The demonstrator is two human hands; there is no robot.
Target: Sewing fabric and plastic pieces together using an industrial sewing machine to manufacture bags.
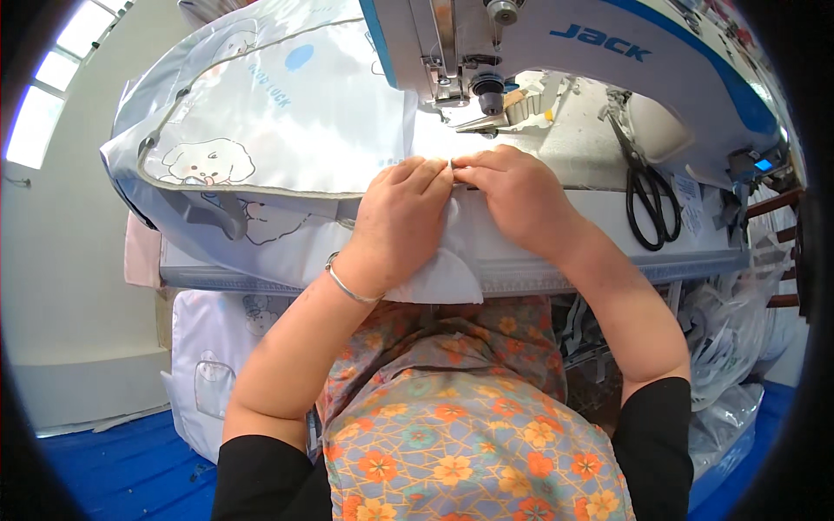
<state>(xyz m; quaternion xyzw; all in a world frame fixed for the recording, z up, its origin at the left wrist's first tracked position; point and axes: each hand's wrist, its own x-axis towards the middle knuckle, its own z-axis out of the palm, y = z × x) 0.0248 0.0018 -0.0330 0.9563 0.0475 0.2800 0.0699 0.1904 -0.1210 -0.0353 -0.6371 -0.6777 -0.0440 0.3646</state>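
Observation:
A white printed fabric piece (330, 113) with puppy drawings and grey edging spreads over the left of the sewing table, running up to the sewing machine (539, 35). My left hand (401, 217), with a silver bangle at the wrist, rests on the fabric's near right part, its fingers bent and pressed together. Against it, fingertip to fingertip, my right hand (524, 198) is closed too. Both seem to pinch the fabric's edge just in front of the needle area; my fingers hide most of what lies between them. A white flap hangs below my left hand.
Black-handled scissors (650, 191) lie right of my right hand on the machine bed. Small metal parts (526, 108) sit behind the needle. A ruler-marked table edge (556, 280) runs in front of me. Clear plastic bags (725, 347) hang at right; more printed fabric (204, 365) hangs lower left.

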